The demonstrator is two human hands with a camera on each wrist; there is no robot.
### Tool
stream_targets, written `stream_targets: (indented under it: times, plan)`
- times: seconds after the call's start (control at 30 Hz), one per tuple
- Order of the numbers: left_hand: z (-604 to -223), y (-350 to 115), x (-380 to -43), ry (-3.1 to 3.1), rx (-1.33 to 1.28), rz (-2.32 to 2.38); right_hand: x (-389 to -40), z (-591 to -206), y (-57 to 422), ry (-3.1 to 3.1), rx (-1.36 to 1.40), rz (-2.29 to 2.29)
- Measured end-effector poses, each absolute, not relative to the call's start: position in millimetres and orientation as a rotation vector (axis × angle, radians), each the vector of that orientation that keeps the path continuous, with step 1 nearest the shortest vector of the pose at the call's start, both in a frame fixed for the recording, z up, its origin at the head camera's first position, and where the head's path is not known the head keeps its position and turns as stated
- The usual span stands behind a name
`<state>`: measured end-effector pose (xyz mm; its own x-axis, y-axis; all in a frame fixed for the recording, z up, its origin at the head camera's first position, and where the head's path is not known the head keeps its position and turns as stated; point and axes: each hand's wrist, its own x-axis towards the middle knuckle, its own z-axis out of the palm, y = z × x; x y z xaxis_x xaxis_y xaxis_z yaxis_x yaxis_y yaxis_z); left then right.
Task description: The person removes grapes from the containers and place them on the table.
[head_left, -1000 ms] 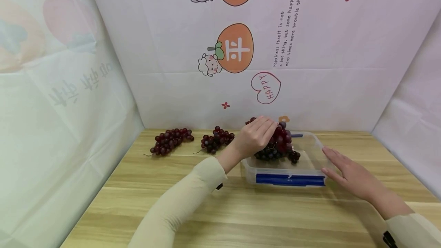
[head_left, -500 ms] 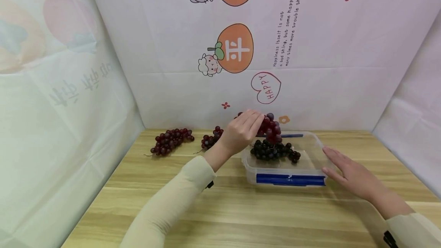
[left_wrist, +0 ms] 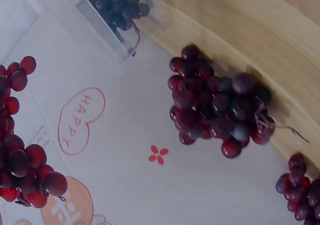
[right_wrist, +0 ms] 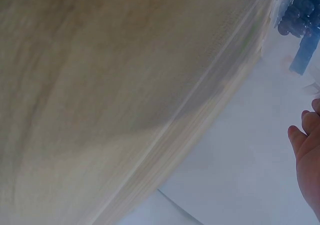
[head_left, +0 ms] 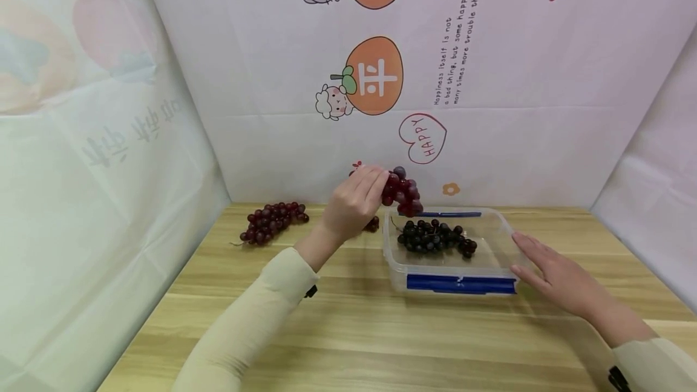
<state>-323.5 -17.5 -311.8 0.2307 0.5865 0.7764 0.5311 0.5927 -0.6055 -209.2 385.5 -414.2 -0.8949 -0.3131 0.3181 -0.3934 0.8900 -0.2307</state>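
Note:
My left hand (head_left: 351,201) grips a bunch of red grapes (head_left: 402,192) in the air, left of a clear plastic container (head_left: 460,270) with blue latches. Part of that bunch also shows at the left edge of the left wrist view. Inside the container lies a bunch of dark grapes (head_left: 427,236). My right hand (head_left: 561,280) rests at the container's right rim with its fingers straight. In the left wrist view, a second bunch of red grapes (left_wrist: 215,102) lies on the table; in the head view my left hand mostly hides it.
Another bunch of red grapes (head_left: 272,222) lies at the far left of the wooden table (head_left: 327,337). Behind the table hangs a white printed cloth (head_left: 272,77), with more white cloth along both sides.
My left hand has moved left from above the container, carrying the red grapes with it and uncovering the dark grapes. My right hand has stayed at the container's right rim.

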Motion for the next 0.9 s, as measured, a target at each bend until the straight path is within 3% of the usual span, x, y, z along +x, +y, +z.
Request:
stream_targets:
  times: [0.9]
  plan:
    - [-318.7, -73.0, -310.6, -1.586, -0.909, -0.047, -209.8, -415.0, 388.0, -2.801, 0.526, 0.418]
